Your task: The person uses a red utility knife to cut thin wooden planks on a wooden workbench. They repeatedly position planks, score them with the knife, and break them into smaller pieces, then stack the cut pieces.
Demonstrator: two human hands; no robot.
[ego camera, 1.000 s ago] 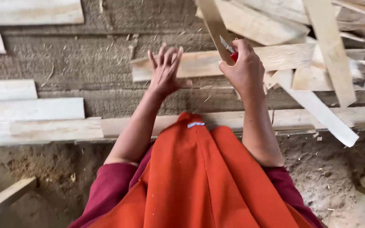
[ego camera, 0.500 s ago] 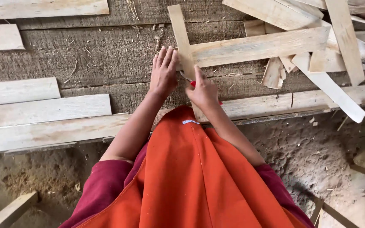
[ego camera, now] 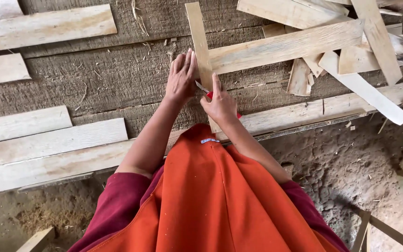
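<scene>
Here, a weathered grey plank bench [ego camera: 94,88] fills the upper view, earth floor [ego camera: 350,172] below its near edge. Pale boards [ego camera: 47,144] lie stacked on the bench left of the narrow wood strip [ego camera: 199,42]; a loose heap of offcuts [ego camera: 350,42] lies right of that strip, one long board [ego camera: 285,44] butting against it. The strip runs away from the person, upright in view, its near end hidden behind the right hand. Left hand [ego camera: 181,77] lies flat, fingers extended, pressed on the bench just left of the strip and touching its edge. Right hand [ego camera: 220,103] is clenched around a small knife with red handle [ego camera: 209,94], blade tip against the strip. Orange apron [ego camera: 220,200] over maroon sleeves in the foreground.
</scene>
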